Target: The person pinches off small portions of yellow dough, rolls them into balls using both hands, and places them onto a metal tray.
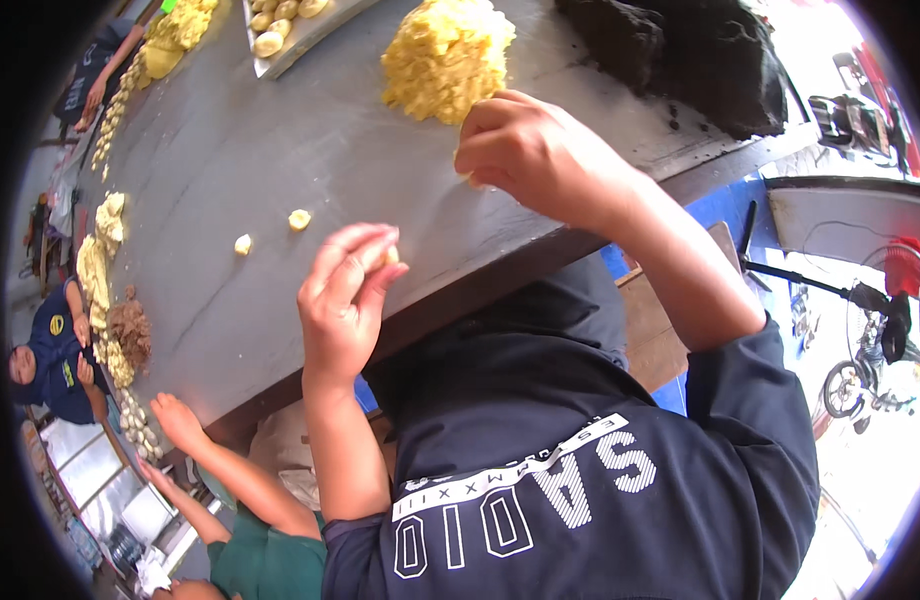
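Observation:
My left hand is raised near the front edge of the dark grey table, its fingertips and thumb closed on a small pale yellow dough piece. Above and to the right, my right hand is pinched on a small yellowish piece, mostly hidden by the fingers, just below a big crumbly yellow mound. Two small dough lumps lie to the left of my left hand. A dark, lumpy black mass sits at the back right.
A metal tray holds several pale balls. Dough piles, a brown pile and rows of small pieces line the left. Co-workers stand along that side; one in green reaches in near me. A motorcycle stands beyond the right.

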Demonstrator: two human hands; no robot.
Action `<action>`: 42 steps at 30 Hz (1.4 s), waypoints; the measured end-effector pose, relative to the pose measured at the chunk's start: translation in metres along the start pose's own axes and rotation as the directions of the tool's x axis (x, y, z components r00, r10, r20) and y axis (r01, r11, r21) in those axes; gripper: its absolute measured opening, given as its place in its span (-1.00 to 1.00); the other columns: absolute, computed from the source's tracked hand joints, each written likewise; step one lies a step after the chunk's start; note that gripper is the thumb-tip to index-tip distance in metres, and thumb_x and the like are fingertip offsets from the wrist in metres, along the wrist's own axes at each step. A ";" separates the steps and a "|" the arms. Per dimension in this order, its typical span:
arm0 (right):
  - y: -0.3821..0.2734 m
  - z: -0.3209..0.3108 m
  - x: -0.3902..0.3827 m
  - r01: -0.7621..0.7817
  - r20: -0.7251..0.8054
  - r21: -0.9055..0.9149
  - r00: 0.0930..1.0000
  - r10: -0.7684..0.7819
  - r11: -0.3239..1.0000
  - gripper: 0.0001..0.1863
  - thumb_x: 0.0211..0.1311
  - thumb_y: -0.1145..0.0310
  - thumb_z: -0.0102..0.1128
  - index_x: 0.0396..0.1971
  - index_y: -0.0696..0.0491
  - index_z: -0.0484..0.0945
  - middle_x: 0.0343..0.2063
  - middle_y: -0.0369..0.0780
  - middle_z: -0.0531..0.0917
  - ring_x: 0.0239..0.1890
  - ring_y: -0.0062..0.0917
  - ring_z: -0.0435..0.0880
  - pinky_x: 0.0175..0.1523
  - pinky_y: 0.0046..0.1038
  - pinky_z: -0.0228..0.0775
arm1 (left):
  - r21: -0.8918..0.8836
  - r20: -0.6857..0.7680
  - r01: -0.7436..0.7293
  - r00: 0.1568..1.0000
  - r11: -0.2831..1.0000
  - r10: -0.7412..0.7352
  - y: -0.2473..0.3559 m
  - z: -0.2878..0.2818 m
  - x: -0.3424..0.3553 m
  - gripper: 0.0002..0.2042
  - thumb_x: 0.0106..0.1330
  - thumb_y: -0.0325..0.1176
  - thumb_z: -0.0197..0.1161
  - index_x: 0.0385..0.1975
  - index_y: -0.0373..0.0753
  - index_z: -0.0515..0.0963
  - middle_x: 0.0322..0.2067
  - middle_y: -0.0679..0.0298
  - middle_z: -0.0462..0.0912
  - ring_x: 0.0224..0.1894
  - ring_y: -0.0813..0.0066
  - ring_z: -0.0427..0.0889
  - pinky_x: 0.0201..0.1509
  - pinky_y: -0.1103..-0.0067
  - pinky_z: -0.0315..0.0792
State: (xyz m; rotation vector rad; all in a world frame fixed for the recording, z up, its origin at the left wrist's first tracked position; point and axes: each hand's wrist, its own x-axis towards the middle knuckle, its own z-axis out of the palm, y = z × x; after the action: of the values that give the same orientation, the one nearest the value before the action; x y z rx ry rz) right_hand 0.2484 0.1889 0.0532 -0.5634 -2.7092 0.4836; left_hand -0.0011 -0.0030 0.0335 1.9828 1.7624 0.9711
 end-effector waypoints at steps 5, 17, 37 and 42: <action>0.002 0.010 -0.002 -0.056 -0.051 -0.113 0.997 0.051 0.992 -0.77 0.30 0.53 0.24 -0.09 0.06 0.77 -0.08 -0.16 0.78 0.07 -0.16 0.79 0.11 -0.17 0.68 | -0.056 -0.075 -0.054 0.996 0.997 0.049 -0.010 0.013 0.004 -0.48 0.57 -0.56 0.43 0.51 -0.34 0.58 -0.01 0.09 0.95 0.12 0.25 0.90 0.28 0.35 0.73; 0.009 0.010 0.006 0.076 -0.082 -0.004 0.994 -0.076 0.997 -0.95 0.31 0.48 0.40 -0.27 0.04 0.78 -0.15 -0.20 0.77 -0.04 -0.16 0.81 0.06 -0.15 0.69 | -0.494 0.144 0.294 0.956 0.818 -0.256 -0.021 0.001 -0.026 -0.48 0.43 -0.62 0.53 0.41 -0.29 0.70 0.09 0.13 0.94 0.07 0.42 0.82 0.23 0.46 0.70; -0.018 0.028 -0.057 -0.007 -0.192 0.088 0.981 0.024 0.996 -0.62 0.17 0.57 0.47 0.03 0.08 0.85 0.09 -0.16 0.81 0.18 -0.18 0.81 0.25 -0.22 0.72 | 0.215 -0.059 -0.046 0.996 0.976 0.060 0.000 0.007 -0.029 -0.87 0.57 -0.46 0.45 -0.01 -0.30 0.68 0.18 0.07 0.71 0.14 0.08 0.77 0.21 0.29 0.68; -0.041 0.056 0.003 0.228 -0.227 0.080 0.952 -0.205 0.970 -0.82 0.27 0.38 0.35 -0.22 0.08 0.85 -0.07 -0.23 0.79 0.06 -0.29 0.79 0.11 -0.27 0.81 | -0.274 0.133 0.340 0.940 0.900 -0.314 0.002 -0.013 -0.010 -0.82 0.58 -0.48 0.45 0.03 -0.32 0.60 0.09 0.21 0.69 0.04 0.37 0.68 0.20 0.41 0.60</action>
State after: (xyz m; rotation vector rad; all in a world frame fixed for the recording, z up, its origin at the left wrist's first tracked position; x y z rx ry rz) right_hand 0.2107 0.1404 0.0199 -0.2671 -2.4817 0.4732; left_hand -0.0083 -0.0153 0.0414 1.4645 1.7157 0.9519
